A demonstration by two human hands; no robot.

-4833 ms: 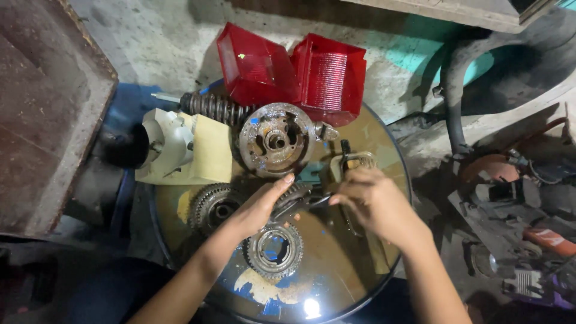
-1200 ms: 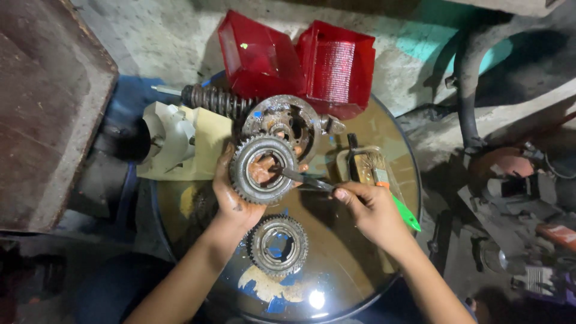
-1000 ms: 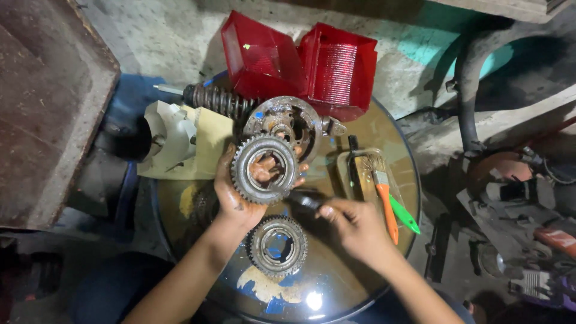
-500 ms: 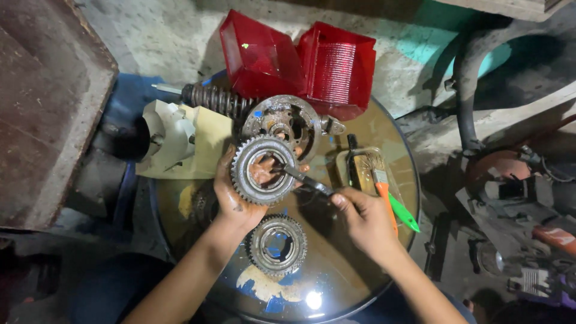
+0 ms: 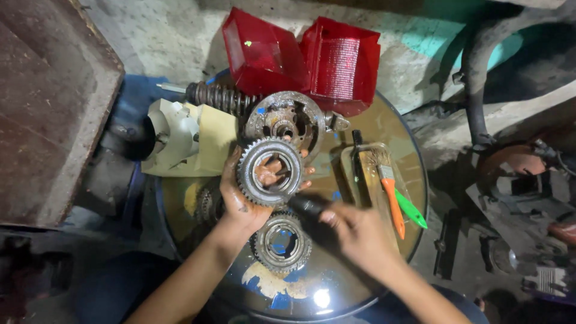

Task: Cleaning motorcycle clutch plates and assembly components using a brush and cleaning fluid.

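Head view: left hand [image 5: 240, 201] grips a greasy steel gear [image 5: 269, 172] above the drum lid [image 5: 372, 120]; right hand [image 5: 354, 231] clasps a dark tool [image 5: 307, 206] beside it. Gear looks heavy, rigid, slippery; best held by its toothed rim.

L hand [image 5: 240, 201] holds gear [image 5: 269, 171]; R hand [image 5: 359, 231] w/ dark tool [image 5: 307, 206].

I see two bare forearms coming up from the bottom edge, no sleeves, no gloves, no watch or rings. My left hand [image 5: 243, 204] is smeared with dark grease across the palm and fingers. My right hand [image 5: 357, 231] is blurred, its knuckles smudged too.
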